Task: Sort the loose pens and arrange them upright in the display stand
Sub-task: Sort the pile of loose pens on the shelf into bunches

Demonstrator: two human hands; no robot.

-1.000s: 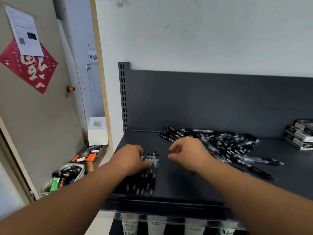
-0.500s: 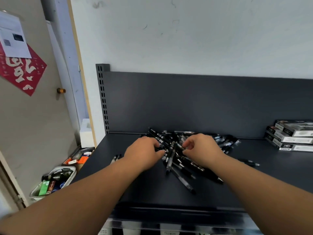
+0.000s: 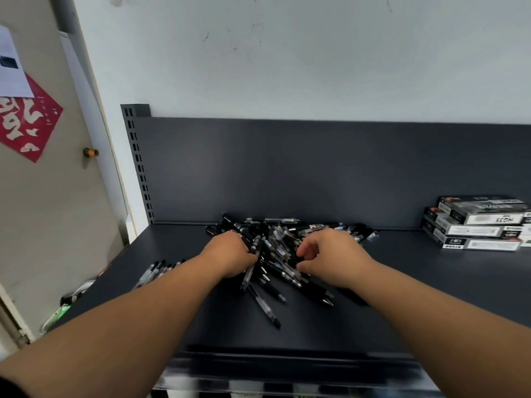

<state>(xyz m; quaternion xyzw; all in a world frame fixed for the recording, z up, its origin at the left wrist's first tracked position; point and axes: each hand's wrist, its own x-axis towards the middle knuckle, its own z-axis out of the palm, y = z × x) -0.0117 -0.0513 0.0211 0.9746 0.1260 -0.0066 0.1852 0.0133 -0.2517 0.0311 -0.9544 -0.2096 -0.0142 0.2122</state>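
Observation:
A loose heap of black and clear pens [image 3: 283,245] lies in the middle of the dark grey shelf [image 3: 416,294], toward the back panel. My left hand [image 3: 231,258] rests on the heap's left side with fingers curled around a pen [image 3: 250,268] that points toward me. My right hand [image 3: 330,258] hovers over the right side, fingers bent and apart, touching the pens without a clear hold. A neat row of several sorted pens [image 3: 156,272] lies flat at the shelf's left end, partly hidden behind my left forearm. No display stand is in view.
Three stacked pen boxes [image 3: 477,225] sit at the shelf's back right. The shelf's raised front lip [image 3: 287,366] runs below my arms. To the left stands a door with a red paper sign [image 3: 27,122], and a bin of items [image 3: 61,310] sits on the floor.
Both hands left the sorted row at the left and moved right onto the loose heap. The left hand has closed on a pen. My view has shifted right and slightly up.

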